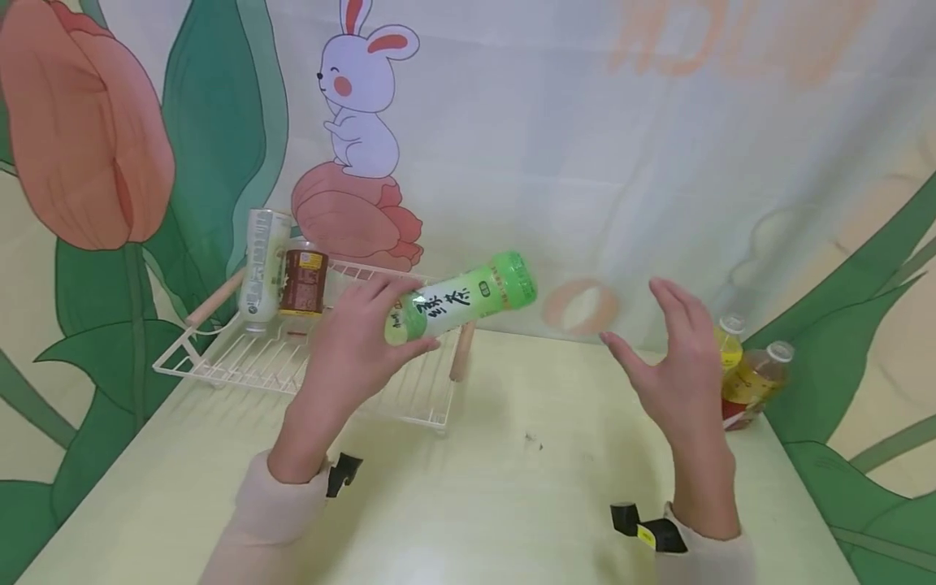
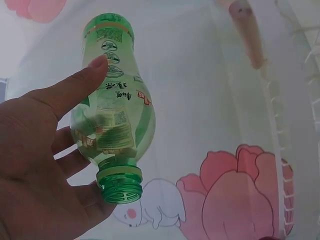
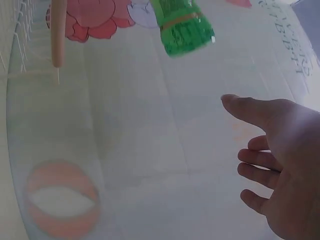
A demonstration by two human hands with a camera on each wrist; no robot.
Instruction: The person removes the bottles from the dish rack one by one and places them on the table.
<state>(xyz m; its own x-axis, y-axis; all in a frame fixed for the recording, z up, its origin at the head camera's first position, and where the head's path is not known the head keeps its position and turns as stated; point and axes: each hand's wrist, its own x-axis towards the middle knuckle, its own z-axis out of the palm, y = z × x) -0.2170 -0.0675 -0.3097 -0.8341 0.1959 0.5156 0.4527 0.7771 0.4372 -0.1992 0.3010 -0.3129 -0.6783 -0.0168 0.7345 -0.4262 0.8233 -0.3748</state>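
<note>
My left hand (image 1: 351,333) holds a green tea bottle (image 1: 468,299) above the right part of a white wire rack (image 1: 409,418). The bottle lies tilted in the air, its green base pointing right and slightly up. In the left wrist view, the thumb of the left hand (image 2: 37,155) crosses the clear green bottle (image 2: 112,117), with fingers behind it and the green neck end toward the palm's lower side. My right hand (image 1: 680,366) is apart from the bottle, its thumb and fingers spread with nothing between them. The right wrist view also shows this gap beside the bottle's base (image 3: 185,35).
On the rack's left part stand a pale tall bottle (image 1: 263,264) and a brown container (image 1: 303,280). Wooden handles (image 1: 462,353) edge the rack. Two drink bottles with yellow labels (image 1: 756,378) stand behind the right hand. A printed curtain (image 1: 512,162) hangs behind the table (image 1: 504,504).
</note>
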